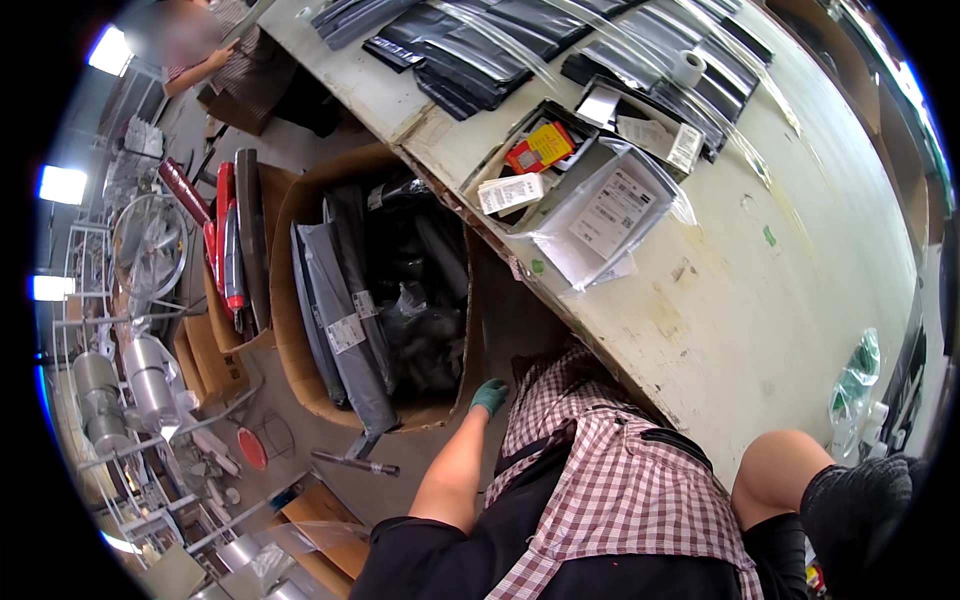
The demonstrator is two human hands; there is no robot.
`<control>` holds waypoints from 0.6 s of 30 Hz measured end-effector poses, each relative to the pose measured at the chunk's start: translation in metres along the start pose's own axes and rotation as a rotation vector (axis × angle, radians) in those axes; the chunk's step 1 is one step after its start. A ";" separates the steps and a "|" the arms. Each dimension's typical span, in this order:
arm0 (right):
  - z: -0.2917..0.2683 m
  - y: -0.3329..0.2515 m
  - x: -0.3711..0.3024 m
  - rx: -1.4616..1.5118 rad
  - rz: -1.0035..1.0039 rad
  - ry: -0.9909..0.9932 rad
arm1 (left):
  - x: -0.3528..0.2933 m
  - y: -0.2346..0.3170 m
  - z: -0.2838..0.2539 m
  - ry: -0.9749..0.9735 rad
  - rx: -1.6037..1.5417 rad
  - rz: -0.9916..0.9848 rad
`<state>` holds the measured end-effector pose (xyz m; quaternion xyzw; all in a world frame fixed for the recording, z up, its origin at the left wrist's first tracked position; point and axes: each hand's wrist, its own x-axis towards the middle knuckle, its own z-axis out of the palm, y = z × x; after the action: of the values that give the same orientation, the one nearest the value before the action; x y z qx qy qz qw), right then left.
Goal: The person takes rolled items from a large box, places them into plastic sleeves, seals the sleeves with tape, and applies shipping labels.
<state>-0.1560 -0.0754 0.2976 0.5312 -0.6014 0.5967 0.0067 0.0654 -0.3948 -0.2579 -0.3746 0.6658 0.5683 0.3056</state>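
My left hand (489, 398), in a green glove, hangs beside the near right rim of a large cardboard box (288, 375). Its fingers look loosely extended, and nothing shows in them. Inside the box stand grey plastic-wrapped parcels (335, 300) with white labels, next to darker wrapped ones. My right arm bends out at the lower right, where a dark grey knit covering (862, 508) hides the forearm and perhaps the hand. Whether my right hand (905, 485) holds anything cannot be made out. On the table, a grey tray (648, 222) carries printed label sheets (612, 212).
The pale worktable (740, 330) bears black plastic mailing bags (490, 50), small open boxes of cards (515, 150) and a clear plastic bag with green contents (855, 385). Red rolls (228, 235) stand in another carton. Metal racks line the left; a person (235, 65) is at upper left.
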 end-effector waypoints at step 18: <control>0.009 -0.071 -0.091 -0.243 0.047 0.257 | 0.050 0.088 0.005 -0.246 1.140 0.598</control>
<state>-0.0648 -0.0044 0.2871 0.4315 -0.6755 0.5827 0.1338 -0.0364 -0.3915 -0.2540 0.1151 0.8983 0.2255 0.3592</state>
